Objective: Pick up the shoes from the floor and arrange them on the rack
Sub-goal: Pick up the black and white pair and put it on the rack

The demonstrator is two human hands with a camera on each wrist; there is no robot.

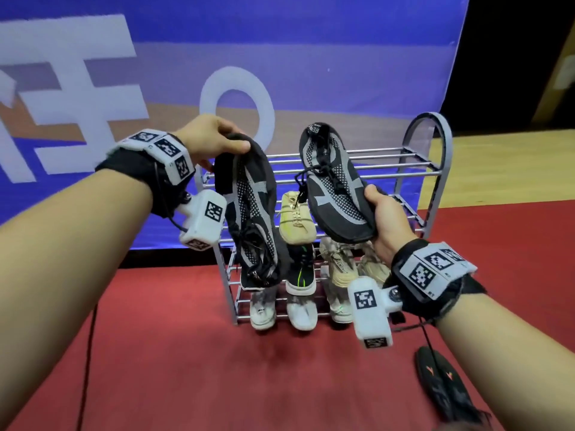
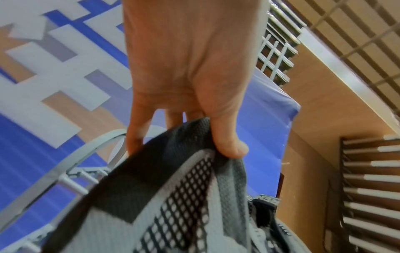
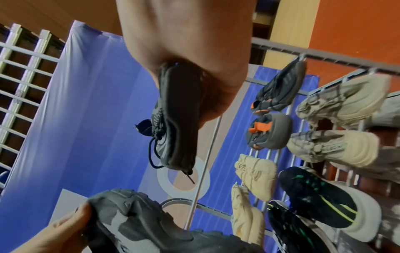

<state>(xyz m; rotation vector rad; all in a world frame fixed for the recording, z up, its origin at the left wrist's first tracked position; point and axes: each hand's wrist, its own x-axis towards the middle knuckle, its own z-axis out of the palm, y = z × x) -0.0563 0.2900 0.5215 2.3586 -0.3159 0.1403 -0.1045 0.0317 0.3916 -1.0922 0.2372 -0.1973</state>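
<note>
Both black-and-grey mesh shoes are off the floor and held in front of the rack (image 1: 431,169): the left hand (image 1: 211,136) pinches the left shoe (image 1: 252,213) by one end so it hangs down, and the right hand (image 1: 387,219) has its grip closed on the right shoe (image 1: 336,185). The carry is under way; next, I judge, is setting the pair side by side on the bare top shelf.

Left hand (image 2: 190,71) pinching black-and-grey mesh shoe (image 2: 173,205) by its edge — grey rack (image 2: 65,164) behind.

An indoor hall or staged set is suggested by a large printed blue banner (image 1: 280,42), red carpet (image 1: 217,368) and wooden flooring (image 1: 513,169).
</note>
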